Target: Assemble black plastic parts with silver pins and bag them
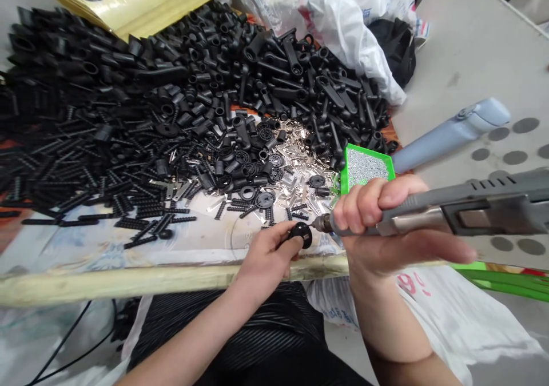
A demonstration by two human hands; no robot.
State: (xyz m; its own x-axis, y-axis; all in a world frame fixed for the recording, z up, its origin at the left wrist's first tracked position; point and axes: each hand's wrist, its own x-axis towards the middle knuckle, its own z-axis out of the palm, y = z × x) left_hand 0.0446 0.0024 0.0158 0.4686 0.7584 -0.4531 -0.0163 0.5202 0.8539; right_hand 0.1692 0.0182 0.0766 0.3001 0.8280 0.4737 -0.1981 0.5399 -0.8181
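Note:
My left hand (274,249) is closed around a small round black plastic part (301,235) just above the table's front edge. My right hand (377,220) grips a grey electric screwdriver (416,210), held nearly level with its tip pointing left. The tip meets or almost meets the face of the black part; I cannot tell if a screw sits between them. Beyond my right hand lies a green tray (343,174) filled with tiny silvery screws (365,166). A scatter of shiny metal strips (300,174) lies just past my left hand.
A large heap of black plastic tubes and handles (171,71) covers the back of the table, with ribbed black strips (64,157) at left. A blue-grey handle-like object (450,134) slants at right. White plastic bags (343,26) and yellow sheets (141,3) lie behind.

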